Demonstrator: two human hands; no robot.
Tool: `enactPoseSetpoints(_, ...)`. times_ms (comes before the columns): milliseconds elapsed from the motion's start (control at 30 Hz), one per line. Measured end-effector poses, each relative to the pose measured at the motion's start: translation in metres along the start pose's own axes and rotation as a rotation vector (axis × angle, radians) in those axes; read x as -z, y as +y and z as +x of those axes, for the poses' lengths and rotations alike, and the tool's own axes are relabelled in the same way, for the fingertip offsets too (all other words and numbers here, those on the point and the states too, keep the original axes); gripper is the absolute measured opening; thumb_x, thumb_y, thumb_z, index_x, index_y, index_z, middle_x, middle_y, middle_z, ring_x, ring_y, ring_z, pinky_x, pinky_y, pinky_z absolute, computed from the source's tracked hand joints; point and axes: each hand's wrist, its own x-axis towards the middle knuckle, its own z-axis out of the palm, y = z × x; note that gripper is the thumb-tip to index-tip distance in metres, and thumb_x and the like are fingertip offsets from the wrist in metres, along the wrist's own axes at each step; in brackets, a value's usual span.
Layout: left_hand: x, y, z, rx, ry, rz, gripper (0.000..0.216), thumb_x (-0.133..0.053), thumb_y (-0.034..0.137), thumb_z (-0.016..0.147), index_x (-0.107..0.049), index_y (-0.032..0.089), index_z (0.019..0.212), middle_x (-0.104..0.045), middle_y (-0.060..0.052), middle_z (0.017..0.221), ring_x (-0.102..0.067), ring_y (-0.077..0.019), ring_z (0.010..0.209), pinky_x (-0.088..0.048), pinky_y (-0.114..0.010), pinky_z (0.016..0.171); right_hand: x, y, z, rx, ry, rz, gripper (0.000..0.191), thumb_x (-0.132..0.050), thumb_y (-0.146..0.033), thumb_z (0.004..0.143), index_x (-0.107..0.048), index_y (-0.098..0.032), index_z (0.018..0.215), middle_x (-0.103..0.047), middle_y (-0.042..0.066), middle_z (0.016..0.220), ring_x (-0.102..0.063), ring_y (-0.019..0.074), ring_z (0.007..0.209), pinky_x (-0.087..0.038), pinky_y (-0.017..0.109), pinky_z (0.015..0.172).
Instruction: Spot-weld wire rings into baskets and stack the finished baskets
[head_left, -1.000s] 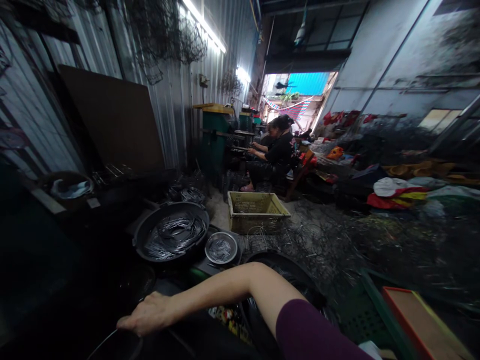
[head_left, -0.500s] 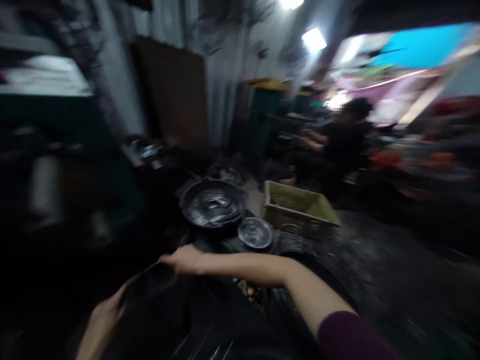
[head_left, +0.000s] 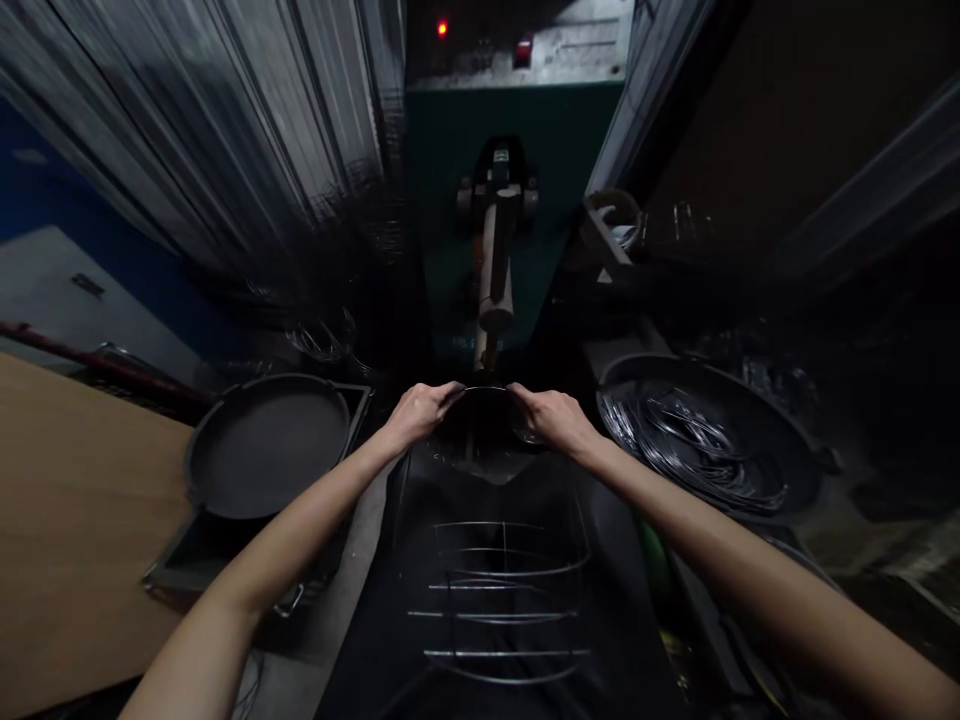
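Both my arms reach forward over a dark work surface [head_left: 487, 500]. My left hand [head_left: 418, 411] and my right hand [head_left: 550, 417] each pinch one end of a thin curved wire [head_left: 484, 389], held just under the lower tip of a green machine's arm [head_left: 495, 270]. Closer to me a wire frame [head_left: 499, 600] of several parallel rungs lies on the dark surface.
A round dark pan [head_left: 266, 445] sits in a tray on the left, beside a wooden board [head_left: 67, 520]. A big dark basin full of bent wires [head_left: 697, 450] stands on the right. Corrugated metal sheeting [head_left: 225, 130] rises behind, with a red lamp [head_left: 442, 28] lit on the machine.
My view has swung left, away from the room with the seated person, to face the machine. My right hand left the low rim at my side, and both hands now hold a wire.
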Motion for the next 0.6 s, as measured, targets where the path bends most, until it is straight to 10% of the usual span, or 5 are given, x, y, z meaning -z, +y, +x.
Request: enactPoseSetpoints(600,0.001,-0.013,0.036,-0.052,0.053,0.165,0.037,-0.038,0.041,0.092,-0.06,0.027,0.118,-0.071,-0.006,0.086,-0.066,-0.0178,0.076,-0.039,-0.022,0.06,0.002,0.017,0.027,-0.038,0.044,-0.004,0.036,-0.031,-0.03,0.094,-0.048,-0.029,0.126,-0.067,0.008,0.086,-0.063,0.0229,0.074,-0.036,0.026,0.058)
